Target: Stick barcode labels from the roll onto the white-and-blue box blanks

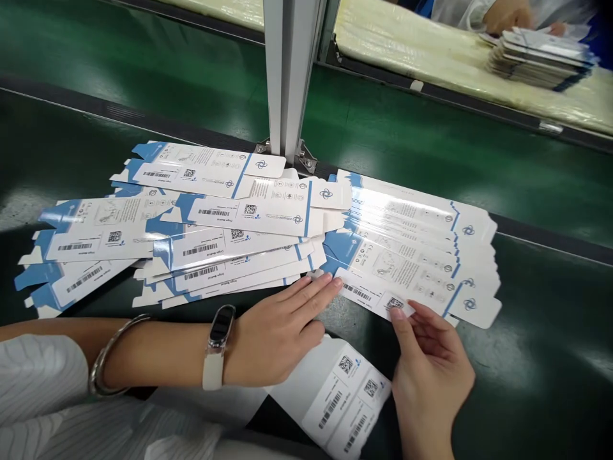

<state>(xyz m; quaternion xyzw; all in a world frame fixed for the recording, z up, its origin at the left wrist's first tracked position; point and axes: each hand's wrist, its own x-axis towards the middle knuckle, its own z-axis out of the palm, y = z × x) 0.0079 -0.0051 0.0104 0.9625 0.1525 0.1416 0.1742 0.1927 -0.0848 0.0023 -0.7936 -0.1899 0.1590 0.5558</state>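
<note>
In the head view, the barcode label (pixel 366 295) lies toward four o'clock of centre, over a flattened carton (pixel 390 259). It should prove light, flexible, probably tacky-backed, best held by its edges; it is white, printed black. The right hand (pixel 433 367) pinches its four-o'clock end; the left hand (pixel 275 335), fingers extended, reaches its ten-o'clock end, pressure unclear.
</note>
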